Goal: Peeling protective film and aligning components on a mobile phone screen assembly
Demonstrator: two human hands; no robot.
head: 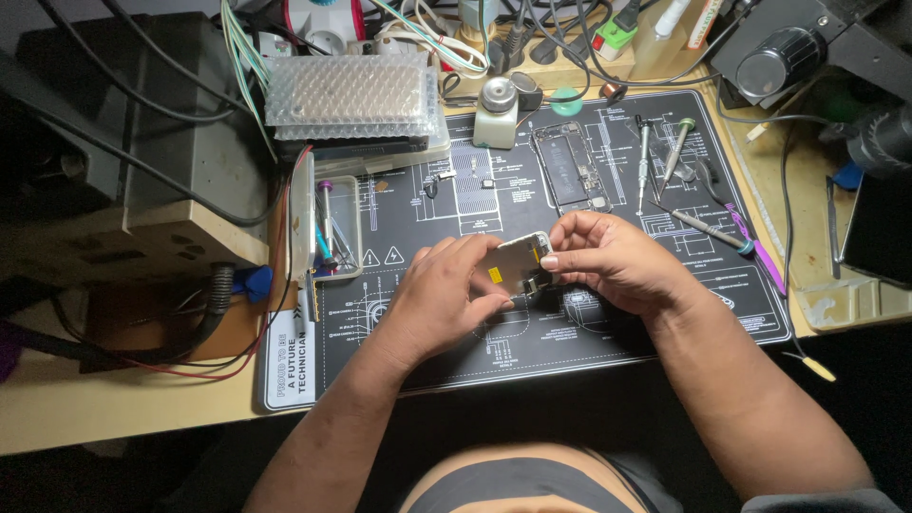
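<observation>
Head view: my left hand [445, 294] and right hand [603, 258] both pinch the small silver phone screen panel [513, 269], fingers closed on its edges, tilted above the black printed work mat [570, 332] to expose its back.

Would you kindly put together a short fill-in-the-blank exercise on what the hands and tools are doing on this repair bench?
1. The left hand and right hand together hold a phone screen panel above the ____ work mat.
2. The opened phone body lies on the mat, ____ the hands.
3. Two screwdrivers lie to the ____ of that phone body.

Missing words: black; beyond; right
</observation>
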